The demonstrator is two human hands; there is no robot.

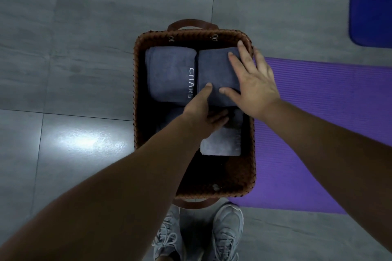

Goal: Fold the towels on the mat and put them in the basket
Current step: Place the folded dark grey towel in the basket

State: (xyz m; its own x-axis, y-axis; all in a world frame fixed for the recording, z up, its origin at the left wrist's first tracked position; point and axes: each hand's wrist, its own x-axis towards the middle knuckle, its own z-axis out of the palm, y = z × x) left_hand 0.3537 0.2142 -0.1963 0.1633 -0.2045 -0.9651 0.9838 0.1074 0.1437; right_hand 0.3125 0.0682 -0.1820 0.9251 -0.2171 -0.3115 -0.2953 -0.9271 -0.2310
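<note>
- Brown woven rectangular basket [191, 35] stands on the floor; its right side touches the purple ribbed foam mat [318, 123]
- Folded dark grey towel [214, 70] lies in the basket's far right corner
- Right hand [254, 85]: fingers spread flat, pressing on the towel's top
- Left hand [201, 116]: thumb above, fingers curled beneath the towel's near edge, pinching it

Woven brown wicker basket [140, 74], plush matt towels [169, 70], glossy floor tiles [80, 140]

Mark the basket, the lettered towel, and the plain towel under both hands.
basket [191, 33]: head view, far woven rim.
lettered towel [169, 74]: head view, middle of its top face.
plain towel [214, 70]: head view, bare top face.
</note>
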